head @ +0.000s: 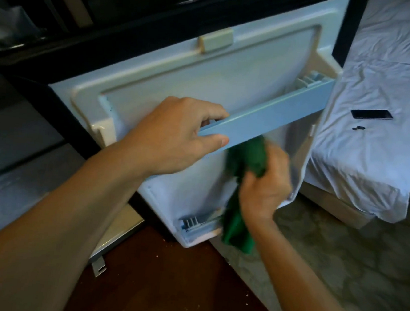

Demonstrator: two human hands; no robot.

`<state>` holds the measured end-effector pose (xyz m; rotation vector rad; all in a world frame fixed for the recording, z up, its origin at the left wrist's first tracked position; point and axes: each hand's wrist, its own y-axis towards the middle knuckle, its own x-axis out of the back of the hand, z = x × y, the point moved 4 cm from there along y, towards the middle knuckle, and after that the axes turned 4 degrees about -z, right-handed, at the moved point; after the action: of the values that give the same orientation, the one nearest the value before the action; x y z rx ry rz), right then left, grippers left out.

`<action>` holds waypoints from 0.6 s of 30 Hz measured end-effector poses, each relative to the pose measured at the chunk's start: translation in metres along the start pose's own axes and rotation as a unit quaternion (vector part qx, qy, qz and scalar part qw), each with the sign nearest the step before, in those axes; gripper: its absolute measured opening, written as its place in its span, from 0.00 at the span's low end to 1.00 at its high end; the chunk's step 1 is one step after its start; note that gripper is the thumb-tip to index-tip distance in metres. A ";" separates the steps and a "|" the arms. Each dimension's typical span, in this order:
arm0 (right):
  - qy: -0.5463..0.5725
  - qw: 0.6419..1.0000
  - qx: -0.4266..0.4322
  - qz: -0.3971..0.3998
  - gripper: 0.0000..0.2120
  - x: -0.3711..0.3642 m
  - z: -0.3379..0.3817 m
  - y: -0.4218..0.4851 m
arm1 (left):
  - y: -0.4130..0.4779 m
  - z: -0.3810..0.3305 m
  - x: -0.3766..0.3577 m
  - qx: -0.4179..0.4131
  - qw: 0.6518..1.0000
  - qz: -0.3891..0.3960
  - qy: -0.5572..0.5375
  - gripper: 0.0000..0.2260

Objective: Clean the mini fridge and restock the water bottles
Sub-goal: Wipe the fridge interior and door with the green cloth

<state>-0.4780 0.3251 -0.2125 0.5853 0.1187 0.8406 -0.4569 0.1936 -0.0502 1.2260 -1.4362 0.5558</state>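
While the green cloth (246, 158) sits bunched in the right hand (265, 184), whose fingers (278, 158) curl tightly round its upper part, its loose end hangs below the wrist against the inner face of the open mini fridge door (192, 80). Cloth and hand lie just under the pale blue shelf rail (275, 116), the cloth's top meeting its lower edge. The left hand (176, 136) pinches that rail's near end, fingers over the top, thumb on the front. Right of the door stands a bed (369, 168) with white sheets; a dark phone (371, 114) lies on it.
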 end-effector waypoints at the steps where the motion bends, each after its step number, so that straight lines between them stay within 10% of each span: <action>1: -0.007 0.992 -0.119 -0.035 0.22 0.001 -0.016 0.007 | 0.000 -0.001 0.001 -0.006 1.000 0.003 0.005 0.04; 4: -0.079 0.963 -0.249 -0.074 0.22 -0.001 -0.028 -0.003 | 0.004 -0.003 0.001 -0.012 1.000 0.003 0.009 0.05; 7: -0.030 0.992 0.044 0.114 0.28 -0.015 0.022 -0.051 | 0.009 -0.002 -0.002 -0.006 1.000 -0.009 -0.001 0.05; 11: -0.089 0.902 0.348 0.239 0.25 -0.023 0.033 -0.056 | 0.005 0.002 -0.003 -0.013 1.000 -0.005 -0.005 0.06; 13: -0.087 0.947 0.249 0.186 0.26 -0.014 0.009 -0.029 | 0.002 0.001 -0.001 -0.013 1.000 -0.008 -0.008 0.06; 15: -0.049 0.997 -0.029 0.060 0.24 -0.004 -0.021 -0.003 | 0.003 0.002 0.000 -0.004 1.000 -0.015 -0.003 0.06; 18: -0.035 0.950 -0.297 -0.085 0.21 -0.008 -0.026 -0.010 | 0.007 0.000 -0.002 0.005 1.000 -0.010 -0.004 0.05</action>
<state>-0.4852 0.3259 -0.2403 0.0341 -0.1476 0.6414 -0.4634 0.1968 -0.0501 1.2498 -1.4273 0.5455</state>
